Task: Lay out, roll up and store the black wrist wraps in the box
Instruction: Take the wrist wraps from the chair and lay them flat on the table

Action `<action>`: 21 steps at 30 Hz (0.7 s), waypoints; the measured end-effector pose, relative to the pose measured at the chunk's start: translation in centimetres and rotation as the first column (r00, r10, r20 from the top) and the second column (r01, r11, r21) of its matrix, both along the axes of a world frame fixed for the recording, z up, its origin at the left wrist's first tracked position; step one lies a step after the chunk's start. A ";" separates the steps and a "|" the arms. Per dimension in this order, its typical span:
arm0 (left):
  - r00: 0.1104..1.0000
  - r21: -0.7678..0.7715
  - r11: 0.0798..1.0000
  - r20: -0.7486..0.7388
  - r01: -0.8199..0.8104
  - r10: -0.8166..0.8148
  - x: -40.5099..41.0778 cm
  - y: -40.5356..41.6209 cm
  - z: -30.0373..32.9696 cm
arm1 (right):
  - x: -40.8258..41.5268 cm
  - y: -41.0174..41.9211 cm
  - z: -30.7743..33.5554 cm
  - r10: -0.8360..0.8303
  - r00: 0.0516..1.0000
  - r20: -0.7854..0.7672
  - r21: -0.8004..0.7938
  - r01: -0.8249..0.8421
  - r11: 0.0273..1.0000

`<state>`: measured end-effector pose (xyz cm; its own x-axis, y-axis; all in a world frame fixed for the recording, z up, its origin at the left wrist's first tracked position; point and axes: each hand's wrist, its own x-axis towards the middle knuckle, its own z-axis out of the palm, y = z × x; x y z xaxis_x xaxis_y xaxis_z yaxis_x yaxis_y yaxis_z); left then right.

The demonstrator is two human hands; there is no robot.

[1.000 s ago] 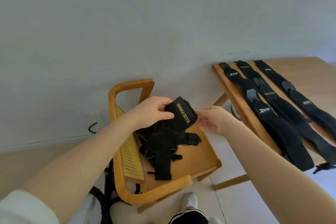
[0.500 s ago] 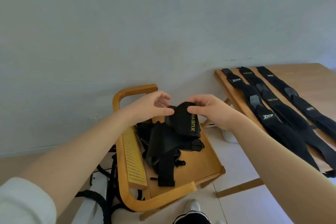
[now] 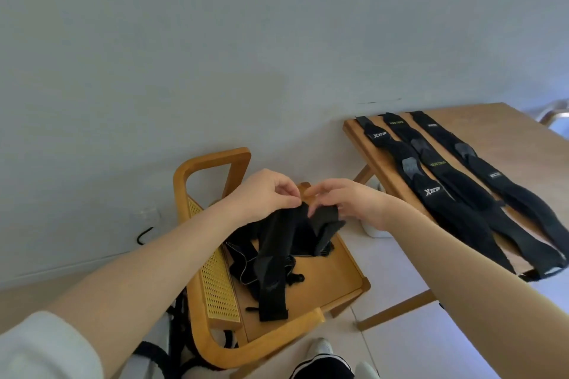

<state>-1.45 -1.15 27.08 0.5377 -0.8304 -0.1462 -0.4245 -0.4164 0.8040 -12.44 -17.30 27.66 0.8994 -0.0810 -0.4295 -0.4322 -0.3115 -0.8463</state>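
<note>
A black wrist wrap (image 3: 277,243) hangs over the wooden chair seat (image 3: 326,277). My left hand (image 3: 264,194) pinches its top edge between thumb and fingers. My right hand (image 3: 345,197) holds the folded part of the wrap just to the right, fingers curled over it. Its long tail drops onto a heap of more black wraps (image 3: 246,261) on the seat. Three pairs of black wraps (image 3: 455,194) lie stretched out flat in rows on the wooden table (image 3: 505,138) at the right. No box is in view.
The chair has a cane side panel (image 3: 215,274) and a curved wooden armrest (image 3: 209,169) by the grey wall. A white object (image 3: 374,229) sits on the floor between chair and table. Black straps (image 3: 172,348) lie under the chair. My shoe (image 3: 320,348) shows below.
Both hands have lifted the rolled wrap and pulled it open; its yellow lettering no longer shows and the roll has loosened into a hanging strip.
</note>
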 end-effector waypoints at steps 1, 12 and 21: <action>1.000 -0.012 1.000 0.011 -0.004 0.004 -0.1 -0.3 -0.1 | 0.2 0.7 -0.1 -0.026 0.999 0.021 0.011 0.025 1.000; 0.967 -0.139 0.982 -0.236 -0.129 0.093 -0.3 -0.1 -0.9 | -0.9 0.5 -3.1 0.029 0.965 0.262 -0.332 0.062 0.941; 0.939 -0.204 0.952 -0.303 -0.228 0.160 0.3 1.6 -0.9 | -3.4 -2.1 -5.8 0.152 0.977 -0.147 -0.430 -0.201 0.880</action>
